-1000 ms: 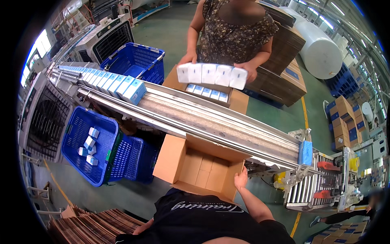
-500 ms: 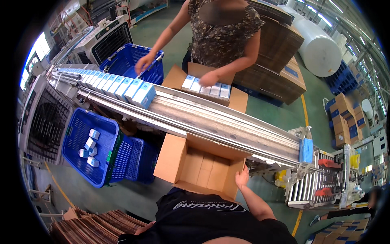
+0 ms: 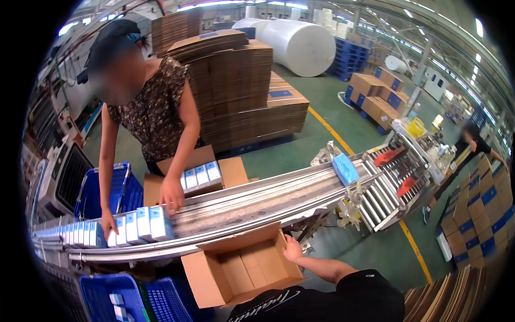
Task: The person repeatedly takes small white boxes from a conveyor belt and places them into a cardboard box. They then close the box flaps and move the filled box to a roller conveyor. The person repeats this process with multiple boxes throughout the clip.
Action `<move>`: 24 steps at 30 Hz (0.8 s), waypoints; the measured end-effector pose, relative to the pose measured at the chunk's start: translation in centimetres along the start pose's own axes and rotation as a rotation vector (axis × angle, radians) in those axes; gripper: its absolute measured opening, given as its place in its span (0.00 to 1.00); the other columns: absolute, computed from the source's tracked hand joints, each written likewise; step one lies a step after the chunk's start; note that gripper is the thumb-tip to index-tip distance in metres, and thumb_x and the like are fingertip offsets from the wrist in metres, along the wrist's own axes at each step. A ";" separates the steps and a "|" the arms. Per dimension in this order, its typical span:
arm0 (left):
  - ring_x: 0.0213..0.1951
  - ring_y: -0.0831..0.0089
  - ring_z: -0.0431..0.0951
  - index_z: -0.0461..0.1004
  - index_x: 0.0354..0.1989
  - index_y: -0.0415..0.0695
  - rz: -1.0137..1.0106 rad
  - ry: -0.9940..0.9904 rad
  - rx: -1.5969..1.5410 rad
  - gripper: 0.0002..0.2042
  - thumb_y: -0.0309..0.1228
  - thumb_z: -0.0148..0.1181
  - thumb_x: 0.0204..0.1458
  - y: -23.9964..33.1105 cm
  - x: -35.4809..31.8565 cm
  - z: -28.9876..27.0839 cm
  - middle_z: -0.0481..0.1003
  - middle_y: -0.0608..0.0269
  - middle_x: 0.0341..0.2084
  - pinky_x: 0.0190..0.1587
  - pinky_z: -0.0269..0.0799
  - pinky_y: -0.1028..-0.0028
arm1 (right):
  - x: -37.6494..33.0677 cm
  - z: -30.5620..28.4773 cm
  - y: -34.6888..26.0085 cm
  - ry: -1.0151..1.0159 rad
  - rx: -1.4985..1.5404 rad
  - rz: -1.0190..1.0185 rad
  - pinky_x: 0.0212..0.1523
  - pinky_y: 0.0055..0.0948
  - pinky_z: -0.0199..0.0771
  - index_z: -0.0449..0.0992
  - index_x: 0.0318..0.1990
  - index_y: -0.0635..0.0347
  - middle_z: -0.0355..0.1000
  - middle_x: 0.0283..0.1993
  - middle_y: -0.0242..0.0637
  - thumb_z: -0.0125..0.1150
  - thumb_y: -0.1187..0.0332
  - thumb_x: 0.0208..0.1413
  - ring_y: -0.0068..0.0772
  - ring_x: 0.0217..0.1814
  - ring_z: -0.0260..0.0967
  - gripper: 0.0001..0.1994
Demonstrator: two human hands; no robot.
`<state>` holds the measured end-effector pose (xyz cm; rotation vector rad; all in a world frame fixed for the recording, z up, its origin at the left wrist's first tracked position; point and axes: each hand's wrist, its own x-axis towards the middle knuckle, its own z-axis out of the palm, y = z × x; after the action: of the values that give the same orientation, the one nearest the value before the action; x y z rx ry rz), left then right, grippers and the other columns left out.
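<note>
Touching carton [image 3: 244, 271], lower baskets [image 3: 98, 295] cut off

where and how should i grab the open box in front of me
Likely by its two short end walls, one hand from each side: the open box faces upward, is longer left to right, and your right hand is at its right wall.

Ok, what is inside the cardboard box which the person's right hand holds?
Inside the cardboard box, only brown walls and bottom panels with a seam can be seen. Its near inner face is turned away, and whatever lies under the panels is hidden.
</note>
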<state>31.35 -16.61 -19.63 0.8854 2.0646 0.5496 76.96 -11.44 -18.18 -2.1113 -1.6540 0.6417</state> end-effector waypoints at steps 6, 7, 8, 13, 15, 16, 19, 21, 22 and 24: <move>0.20 0.70 0.74 0.75 0.21 0.39 0.052 -0.046 0.020 0.14 0.40 0.57 0.47 2.3 0.9 0.4 0.75 0.56 0.19 0.24 0.71 0.68 | -0.4 0.4 0.7 0.021 0.001 0.012 0.49 0.45 0.66 0.58 0.57 0.55 0.65 0.47 0.50 0.55 0.67 0.45 0.54 0.48 0.64 0.28; 0.20 0.70 0.74 0.75 0.21 0.39 0.054 -0.047 0.020 0.14 0.40 0.57 0.47 2.2 0.8 0.3 0.75 0.56 0.19 0.24 0.71 0.68 | -0.3 0.4 0.7 0.020 0.002 0.013 0.49 0.45 0.66 0.58 0.57 0.54 0.65 0.47 0.50 0.55 0.67 0.45 0.54 0.48 0.64 0.28; 0.20 0.70 0.75 0.75 0.21 0.39 0.050 -0.050 0.018 0.14 0.39 0.57 0.47 2.1 0.6 0.3 0.75 0.56 0.19 0.24 0.71 0.68 | -0.3 0.3 0.5 0.020 -0.004 0.012 0.49 0.45 0.66 0.58 0.57 0.54 0.65 0.47 0.49 0.55 0.67 0.45 0.54 0.48 0.64 0.28; 0.20 0.70 0.75 0.75 0.21 0.40 0.032 -0.052 0.012 0.14 0.39 0.57 0.47 0.9 0.0 -0.1 0.75 0.55 0.19 0.24 0.71 0.67 | -0.4 0.5 0.3 0.019 -0.011 0.015 0.49 0.45 0.67 0.59 0.56 0.53 0.65 0.48 0.48 0.55 0.67 0.45 0.52 0.49 0.64 0.27; 0.20 0.70 0.75 0.75 0.21 0.40 0.029 -0.054 0.009 0.14 0.39 0.57 0.47 0.6 0.1 -0.3 0.75 0.55 0.19 0.24 0.71 0.67 | -0.5 0.3 0.0 0.014 -0.012 0.020 0.49 0.44 0.67 0.59 0.57 0.54 0.65 0.48 0.48 0.55 0.67 0.45 0.52 0.49 0.64 0.27; 0.20 0.70 0.75 0.75 0.21 0.40 0.026 -0.052 0.007 0.14 0.39 0.57 0.47 0.5 0.0 -0.4 0.75 0.55 0.19 0.24 0.71 0.67 | -0.4 0.5 0.0 0.014 -0.021 0.016 0.49 0.44 0.67 0.59 0.57 0.55 0.65 0.48 0.48 0.55 0.67 0.45 0.52 0.49 0.64 0.28; 0.21 0.70 0.75 0.75 0.21 0.40 0.026 -0.059 0.001 0.14 0.39 0.57 0.46 0.2 0.0 -0.6 0.75 0.55 0.19 0.24 0.72 0.67 | -0.5 0.7 0.2 0.014 -0.041 0.011 0.49 0.44 0.67 0.58 0.57 0.57 0.65 0.48 0.49 0.55 0.67 0.45 0.52 0.49 0.64 0.28; 0.21 0.70 0.75 0.75 0.21 0.40 0.028 -0.066 -0.002 0.13 0.39 0.57 0.46 0.3 0.1 -0.5 0.75 0.55 0.19 0.24 0.72 0.67 | -0.6 0.5 -0.1 0.018 -0.037 0.016 0.50 0.43 0.66 0.58 0.57 0.58 0.65 0.49 0.49 0.55 0.67 0.45 0.52 0.50 0.64 0.28; 0.21 0.70 0.75 0.75 0.21 0.40 0.030 -0.067 -0.003 0.13 0.39 0.57 0.46 0.2 0.2 -0.5 0.75 0.55 0.20 0.25 0.72 0.67 | -0.7 0.5 -0.1 0.020 -0.037 0.017 0.50 0.43 0.66 0.58 0.57 0.58 0.65 0.49 0.50 0.55 0.67 0.44 0.52 0.50 0.64 0.28; 0.21 0.70 0.75 0.75 0.21 0.40 0.034 -0.063 -0.017 0.13 0.39 0.57 0.46 0.2 0.3 -0.8 0.75 0.55 0.20 0.25 0.72 0.67 | -0.9 0.7 -0.2 0.022 -0.039 0.012 0.50 0.43 0.66 0.58 0.57 0.57 0.65 0.49 0.50 0.55 0.67 0.44 0.52 0.50 0.63 0.28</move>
<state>30.71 -16.31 -19.19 0.9177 1.9891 0.5498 76.25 -12.22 -18.53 -2.1489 -1.6563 0.5926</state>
